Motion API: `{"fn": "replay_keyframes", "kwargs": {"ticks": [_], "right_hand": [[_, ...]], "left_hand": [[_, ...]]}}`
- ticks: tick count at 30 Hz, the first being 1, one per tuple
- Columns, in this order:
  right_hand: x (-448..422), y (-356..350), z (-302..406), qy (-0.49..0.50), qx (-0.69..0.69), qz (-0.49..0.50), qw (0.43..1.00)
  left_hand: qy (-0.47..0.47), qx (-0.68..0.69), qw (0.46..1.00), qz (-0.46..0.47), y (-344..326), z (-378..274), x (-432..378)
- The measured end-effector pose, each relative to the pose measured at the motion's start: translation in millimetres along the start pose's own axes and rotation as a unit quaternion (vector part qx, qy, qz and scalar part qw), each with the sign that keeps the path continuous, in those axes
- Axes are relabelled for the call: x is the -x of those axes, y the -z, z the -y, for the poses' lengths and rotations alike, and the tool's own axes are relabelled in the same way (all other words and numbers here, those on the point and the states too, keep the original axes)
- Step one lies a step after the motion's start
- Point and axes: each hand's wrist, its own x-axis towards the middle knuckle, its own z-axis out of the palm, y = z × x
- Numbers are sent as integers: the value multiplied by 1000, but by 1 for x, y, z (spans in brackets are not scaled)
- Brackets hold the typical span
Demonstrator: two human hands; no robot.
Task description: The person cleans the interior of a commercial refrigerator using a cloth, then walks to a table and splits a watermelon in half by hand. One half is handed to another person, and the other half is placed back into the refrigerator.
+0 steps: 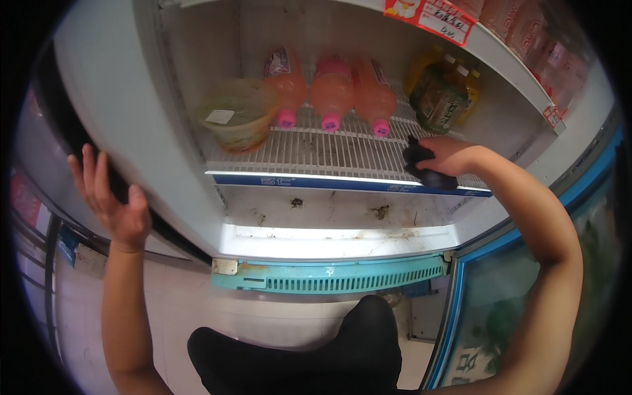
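Note:
My right hand (447,154) grips a bunched black cloth (432,177) at the right front of a white wire shelf (340,155) inside an upright display fridge. Part of the cloth hangs over the blue strip along the shelf's front edge. My left hand (114,205) holds nothing; its fingers are spread beside the black edge at the fridge's left side. Whether the palm presses on it, I cannot tell. Behind the cloth stand a dark green-labelled bottle (439,101) and yellow bottles (472,96). Pink drink bottles (331,94) lie toward the shelf's middle.
A translucent covered tub (237,116) sits at the shelf's left. An upper shelf (523,59) carries price tags and packed drinks. Dirt spots (380,212) mark the fridge bottom above a turquoise vent grille (345,276). The blue-framed glass door (498,306) stands ajar on the right.

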Motion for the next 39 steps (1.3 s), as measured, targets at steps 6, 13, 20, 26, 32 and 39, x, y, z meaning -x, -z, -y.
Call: {"fn": "replay_keyframes", "kwargs": {"ticks": [6,13,20,26,32,39], "right_hand": [[27,-46,-65,-184,18,-95,978],[22,-59,-74,-148,0,-108,983],[22,-62,-71,-176,-10,-108,978],[27,-57,-66,-188,-12,-108,976],[33,-55,-65,-198,-24,-110,974],[24,-57,-63,-187,-33,-111,976]], "left_hand": [[-50,147,979,134,-14,-97,-46],[-37,14,915,401,-71,-86,-78],[53,109,966,229,-59,-95,-75],[286,207,917,188,-48,-120,-86],[358,300,882,65,-49,-137,-106],[204,233,950,31,-174,-177,-145]]}}
